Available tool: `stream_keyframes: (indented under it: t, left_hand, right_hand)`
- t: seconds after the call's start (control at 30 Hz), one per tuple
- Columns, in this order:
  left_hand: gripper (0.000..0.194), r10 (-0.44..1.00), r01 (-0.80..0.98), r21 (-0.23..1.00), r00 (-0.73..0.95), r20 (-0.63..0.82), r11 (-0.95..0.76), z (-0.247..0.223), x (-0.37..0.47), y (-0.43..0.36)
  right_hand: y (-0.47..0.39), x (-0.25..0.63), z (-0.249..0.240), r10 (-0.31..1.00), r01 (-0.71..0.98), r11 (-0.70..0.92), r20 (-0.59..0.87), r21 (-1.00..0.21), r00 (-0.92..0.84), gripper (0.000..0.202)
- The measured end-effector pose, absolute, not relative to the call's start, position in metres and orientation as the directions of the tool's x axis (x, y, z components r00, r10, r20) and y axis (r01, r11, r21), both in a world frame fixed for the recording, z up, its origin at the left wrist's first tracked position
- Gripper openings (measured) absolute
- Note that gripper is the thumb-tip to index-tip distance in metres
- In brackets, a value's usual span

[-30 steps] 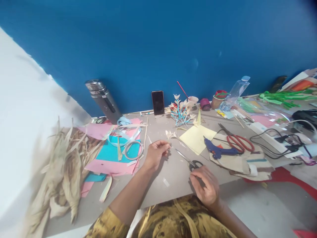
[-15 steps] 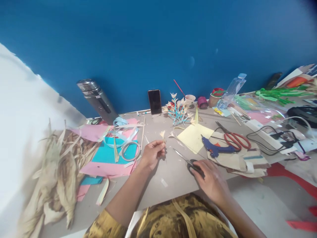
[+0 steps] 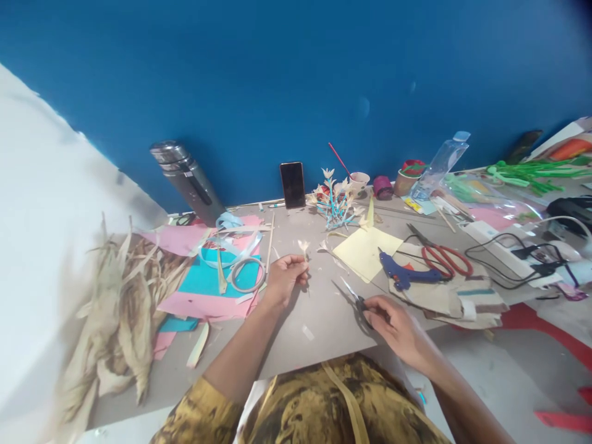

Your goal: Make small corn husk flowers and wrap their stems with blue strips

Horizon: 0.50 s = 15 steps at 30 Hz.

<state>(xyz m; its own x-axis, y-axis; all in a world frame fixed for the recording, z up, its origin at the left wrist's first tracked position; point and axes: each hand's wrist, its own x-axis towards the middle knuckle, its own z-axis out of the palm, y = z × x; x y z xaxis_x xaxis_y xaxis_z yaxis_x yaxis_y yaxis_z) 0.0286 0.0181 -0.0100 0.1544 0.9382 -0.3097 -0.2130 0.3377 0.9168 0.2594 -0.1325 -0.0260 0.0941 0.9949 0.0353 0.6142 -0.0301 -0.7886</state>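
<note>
Pinched between the fingers of my left hand (image 3: 287, 277) is a small cream flower (image 3: 303, 246), its petals pointing up. My right hand (image 3: 391, 320) grips the dark handles of small scissors (image 3: 354, 295), whose blades point up and left, a little raised. Just right of the held flower, another pale flower (image 3: 324, 246) lies on the table. Behind it stands a bunch of cream flowers with blue stems (image 3: 335, 203). A yellow paper sheet (image 3: 365, 254) lies to the right, beside a blue glue gun (image 3: 407, 274).
Dried husks (image 3: 134, 333), pink and blue paper (image 3: 198, 277) and a tape roll (image 3: 247, 275) lie left. A flask (image 3: 194, 185) and phone (image 3: 293, 185) stand by the wall. Red-handled scissors (image 3: 446, 259), a bottle (image 3: 444, 163) and a power strip (image 3: 497, 250) are right.
My right hand has raised the scissors from the table, with the blades now turned more upward and slightly apart. My left hand still holds the flower. The view has shifted slightly.
</note>
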Motion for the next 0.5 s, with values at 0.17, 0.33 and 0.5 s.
stream_keyframes:
  t: [0.17,0.33,0.5]
  left_hand:
    - [0.020,0.955,-0.079,0.955,0.097,-0.280,0.288,-0.013,0.027,0.021]
    - [0.013,0.963,0.103,0.964,0.083,-0.256,0.247,0.002,0.019,0.022]
    - [0.020,0.998,0.500,0.865,0.005,-0.058,0.048,0.036,-0.026,0.035]
  right_hand:
    - [-0.133,0.257,-0.017,0.980,0.218,-0.197,-0.187,-0.956,0.066,0.038]
    - [-0.129,0.254,-0.025,0.969,0.065,-0.235,-0.228,-0.970,0.093,0.038]
    - [-0.130,0.253,-0.034,0.975,-0.023,-0.211,-0.212,-0.977,0.069,0.036]
